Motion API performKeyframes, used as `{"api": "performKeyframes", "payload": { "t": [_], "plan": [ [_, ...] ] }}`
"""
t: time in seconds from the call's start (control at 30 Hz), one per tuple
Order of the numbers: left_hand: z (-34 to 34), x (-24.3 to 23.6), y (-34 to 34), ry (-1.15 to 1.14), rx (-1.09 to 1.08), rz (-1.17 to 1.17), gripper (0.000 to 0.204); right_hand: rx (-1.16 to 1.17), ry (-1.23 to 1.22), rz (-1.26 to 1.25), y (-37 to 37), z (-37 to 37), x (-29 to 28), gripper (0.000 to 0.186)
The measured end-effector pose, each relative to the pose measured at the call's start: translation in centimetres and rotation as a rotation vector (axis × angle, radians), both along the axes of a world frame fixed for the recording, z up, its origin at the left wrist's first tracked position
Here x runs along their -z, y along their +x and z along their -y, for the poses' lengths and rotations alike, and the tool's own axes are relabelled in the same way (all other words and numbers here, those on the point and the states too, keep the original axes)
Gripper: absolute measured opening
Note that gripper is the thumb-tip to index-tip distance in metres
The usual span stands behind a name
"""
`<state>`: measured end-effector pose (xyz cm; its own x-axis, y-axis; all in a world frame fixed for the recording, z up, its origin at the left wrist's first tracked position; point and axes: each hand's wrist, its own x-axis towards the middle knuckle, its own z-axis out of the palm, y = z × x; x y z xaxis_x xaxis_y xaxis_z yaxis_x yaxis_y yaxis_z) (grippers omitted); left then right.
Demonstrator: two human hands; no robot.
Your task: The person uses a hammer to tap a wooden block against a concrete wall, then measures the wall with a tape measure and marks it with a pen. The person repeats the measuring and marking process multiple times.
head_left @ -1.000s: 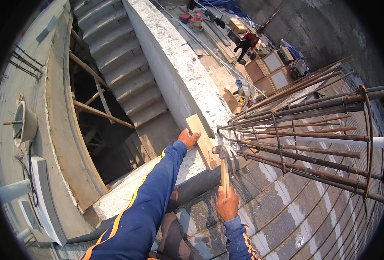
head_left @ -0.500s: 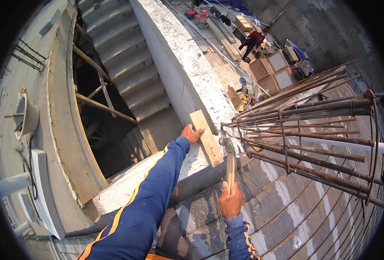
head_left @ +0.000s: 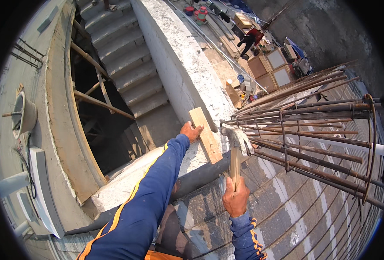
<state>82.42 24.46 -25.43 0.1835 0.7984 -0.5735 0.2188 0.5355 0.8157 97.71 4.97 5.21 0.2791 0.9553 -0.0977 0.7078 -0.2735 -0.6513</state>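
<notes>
At far left, a pale bucket (head_left: 30, 116) is on the grey concrete surface. Next, concrete stairs (head_left: 133, 73) run beside a rough-topped wall (head_left: 187, 54). The left hand (head_left: 192, 131) is partly closed, thumb and fingers gripping the edge of a wooden block (head_left: 208, 138), which lies aslant at the wall's near end. Just right, the right hand (head_left: 236, 197) is closed around the handle of a hammer (head_left: 235, 164), near a rusty rebar cage (head_left: 315, 169).

Wall top (head_left: 181, 50): rough, pale concrete; a wood board (head_left: 209, 143) sits over its near end, contact underneath hidden.
Grey slab (head_left: 49, 143): a bucket (head_left: 28, 119) with a stick (head_left: 11, 114) poking out, a grey block (head_left: 48, 21).
Lower floor (head_left: 219, 67): a red container (head_left: 200, 14), long planks (head_left: 221, 35), framed panels (head_left: 281, 76).
</notes>
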Motion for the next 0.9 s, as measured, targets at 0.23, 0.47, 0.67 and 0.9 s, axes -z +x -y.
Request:
{"api": "performKeyframes", "payload": {
  "t": [0.23, 0.47, 0.67, 0.9],
  "plan": [
    [-0.8, -0.2, 0.1, -0.019, -0.001, -0.033, 0.067, -0.162, 0.398, 0.048, -0.5, -0.5, 3.1, 0.029],
    [-0.1, 0.8, 0.2, -0.073, 0.007, -0.012, 0.067, 0.052, -0.102, -0.029, 0.9, 0.4, 0.9, 0.03],
    [-0.9, 1.1, 0.0, -0.039, 0.018, -0.031, 0.061, -0.031, 0.513, -0.223, -1.2, -0.1, 2.5, 0.021],
    [-2.0, -1.1, -0.2, -0.033, -0.009, -0.036, 0.057, 0.113, -0.063, -0.063, 1.3, -0.3, 2.2, 0.027]
  ]
}}
